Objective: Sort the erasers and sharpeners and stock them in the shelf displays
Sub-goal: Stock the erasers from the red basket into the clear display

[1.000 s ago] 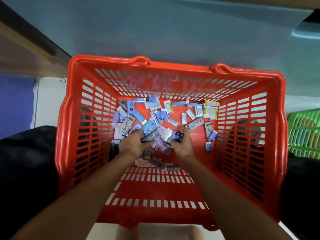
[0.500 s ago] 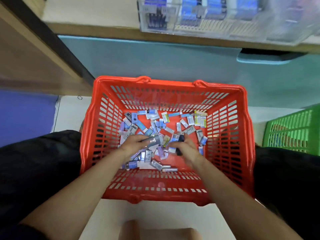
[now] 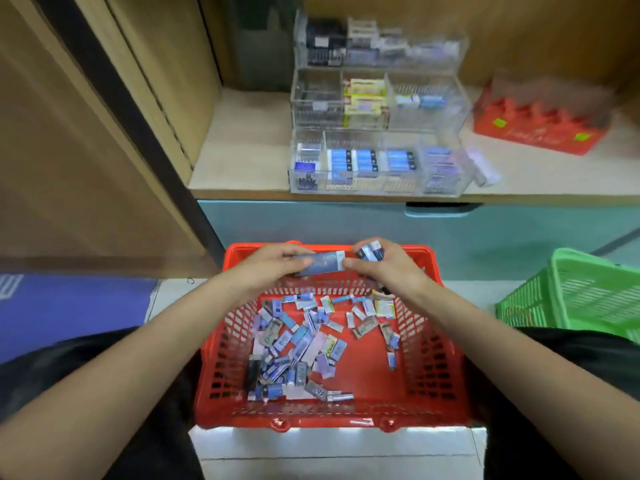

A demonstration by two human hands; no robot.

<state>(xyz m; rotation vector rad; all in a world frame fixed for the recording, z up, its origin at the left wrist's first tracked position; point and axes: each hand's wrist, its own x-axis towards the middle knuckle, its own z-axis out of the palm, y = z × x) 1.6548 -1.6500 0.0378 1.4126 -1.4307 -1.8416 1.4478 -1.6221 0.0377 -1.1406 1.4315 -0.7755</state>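
Note:
A red plastic basket (image 3: 440, 358) sits on the floor between my knees, its bottom strewn with several small boxed erasers and sharpeners (image 3: 298, 344). Above its far rim, my left hand (image 3: 273, 265) holds one end of a long blue eraser box (image 3: 323, 263). My right hand (image 3: 384, 265) pinches the box's other end with the thumb and grips two small dark-blue boxes (image 3: 371, 251) in its fingers. A clear acrylic tiered display (image 3: 429, 109) stands on the wooden shelf ahead, partly filled with blue, yellow and dark packs.
A green basket (image 3: 588, 296) stands at the right. A red box (image 3: 540, 126) sits on the shelf (image 3: 242, 150) right of the display. A wooden cabinet side (image 3: 86, 133) rises at the left, with a teal drawer front (image 3: 519, 233) below the shelf.
Both hands have lifted out of the basket's pile with boxes in them and now meet above its far rim. My view has tilted up, showing the shelf and display.

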